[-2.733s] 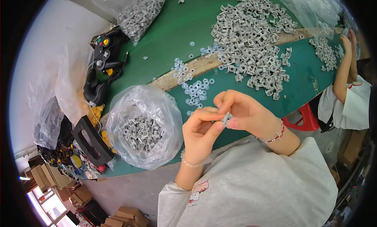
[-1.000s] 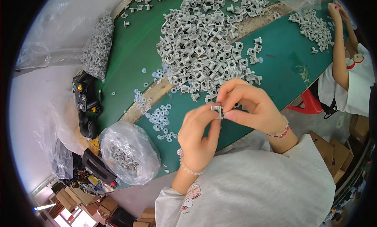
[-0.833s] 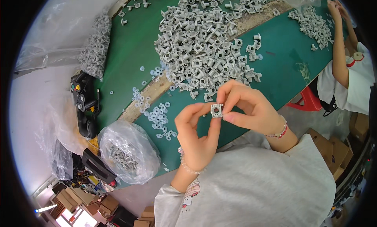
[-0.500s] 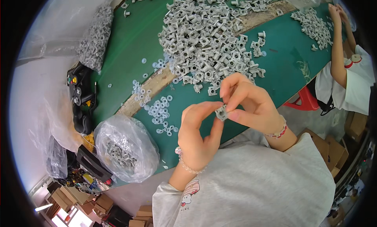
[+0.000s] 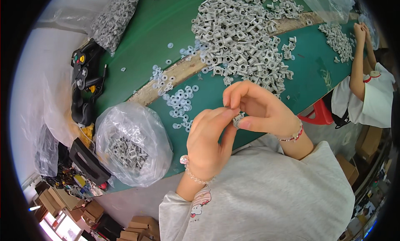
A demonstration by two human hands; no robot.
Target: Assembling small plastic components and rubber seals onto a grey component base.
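Note:
A small grey plastic part (image 5: 238, 120) sits between my two hands, over the table's near edge. My left hand (image 5: 210, 139) pinches it from the left with thumb and fingertips. From the other side my right hand (image 5: 262, 112) grips it, thumb below and curled fingers above. The fingers cover much of the part. Beyond my hands lies a big heap of similar grey parts (image 5: 237, 37), many with a round tube and a flat base. Pale blue ring-shaped washers (image 5: 179, 102) are scattered left of the heap, several near my left hand.
An open clear plastic bag (image 5: 135, 145) of grey parts stands at the table's left edge. Black game controllers (image 5: 85, 70) lie behind it, below another filled bag (image 5: 114, 22). At the right, another person's hands (image 5: 361, 32) work beside a smaller heap (image 5: 337, 43). A red stool (image 5: 318, 114) stands there.
The view has swung, so the table's contents appear shifted. The grey part has turned between my fingers, and my hands have closed in around it.

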